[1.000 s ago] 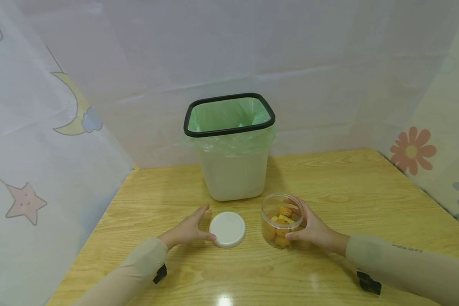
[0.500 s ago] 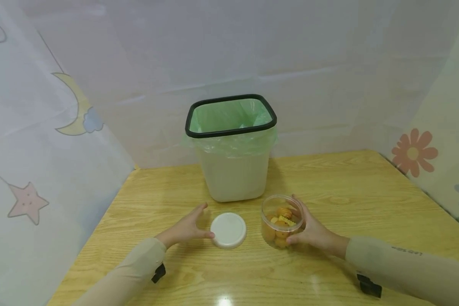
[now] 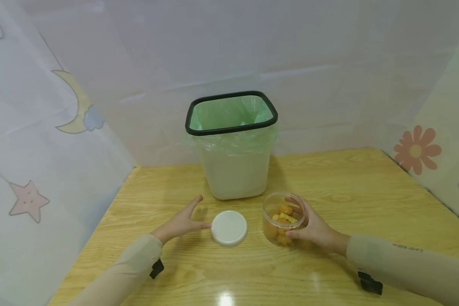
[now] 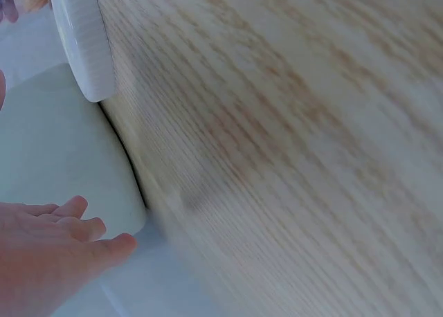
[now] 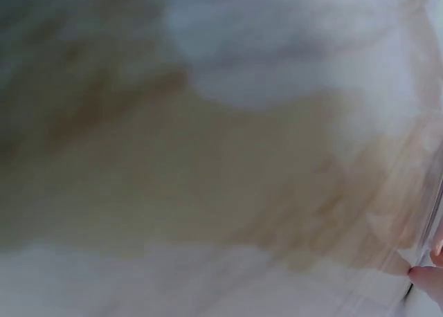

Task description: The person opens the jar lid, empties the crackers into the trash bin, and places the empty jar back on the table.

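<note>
left hand (image 3: 177, 225) has drawn back slightly, left of white lid (image 3: 229, 228), fingers spread, holding nothing; right of lid, right hand (image 3: 316, 229) curls round clear jar (image 3: 275, 227).

Short line of dark lettering (image 3: 407, 247) is running along upper side of right sleeve (image 3: 409, 267), lower right of head frame. Line is sloping slightly down toward right edge of frame, dark marks standing out against pale beige cloth. Characters are showing too small and blurred; no word or number is reading clearly.
</note>
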The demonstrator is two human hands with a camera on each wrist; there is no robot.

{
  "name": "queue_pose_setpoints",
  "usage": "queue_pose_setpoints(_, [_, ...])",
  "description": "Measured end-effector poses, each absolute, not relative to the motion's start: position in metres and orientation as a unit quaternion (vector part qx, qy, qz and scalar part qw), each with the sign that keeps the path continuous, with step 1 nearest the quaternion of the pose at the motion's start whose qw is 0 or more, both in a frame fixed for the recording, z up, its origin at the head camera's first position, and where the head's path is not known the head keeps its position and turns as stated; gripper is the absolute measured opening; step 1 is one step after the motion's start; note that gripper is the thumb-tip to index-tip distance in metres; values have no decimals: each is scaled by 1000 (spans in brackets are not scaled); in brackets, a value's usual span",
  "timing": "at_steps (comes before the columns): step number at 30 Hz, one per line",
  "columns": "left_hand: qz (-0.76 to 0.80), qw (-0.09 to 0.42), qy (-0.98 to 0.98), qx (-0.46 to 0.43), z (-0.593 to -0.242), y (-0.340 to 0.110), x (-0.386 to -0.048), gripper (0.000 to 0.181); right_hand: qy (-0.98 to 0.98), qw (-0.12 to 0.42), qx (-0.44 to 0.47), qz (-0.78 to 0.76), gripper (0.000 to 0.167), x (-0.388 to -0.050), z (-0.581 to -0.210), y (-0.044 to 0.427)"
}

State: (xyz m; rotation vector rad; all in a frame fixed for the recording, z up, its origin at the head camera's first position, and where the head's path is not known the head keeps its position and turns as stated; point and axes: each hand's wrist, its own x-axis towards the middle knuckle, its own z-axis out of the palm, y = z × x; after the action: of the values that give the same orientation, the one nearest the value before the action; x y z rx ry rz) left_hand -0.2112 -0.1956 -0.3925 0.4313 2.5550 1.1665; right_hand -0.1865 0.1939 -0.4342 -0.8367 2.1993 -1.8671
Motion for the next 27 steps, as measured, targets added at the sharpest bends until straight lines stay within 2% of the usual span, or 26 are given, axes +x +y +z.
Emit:
queue_pose_setpoints(4, [408, 151, 888, 148, -390, -197, -212, 100, 730, 84, -269, -622, 114, -187, -433, 196])
queue_pose_setpoints(7, [408, 146, 889, 147, -388, -197, -212, 100, 721, 71, -283, -628, 126, -190, -432, 196])
queue_pose_setpoints(10, [412, 139, 889, 146, -386, -197, -213, 99, 709, 50, -306, -633, 128, -193, -431, 195])
queue_pose_setpoints(14, [417, 133, 888, 143, -384, -197, -215, 95, 720, 37, -312, -619, 121, -192, -429, 193])
queue_pose_setpoints(22, [421, 133, 887, 135, -383, -199, -214, 94, 735, 13, -299, -608, 92, -191, -430, 189])
queue_pose_setpoints(27, [415, 128, 891, 136, -381, -201, -215, 94, 746, 1, -286, -602, 86, -190, -426, 192])
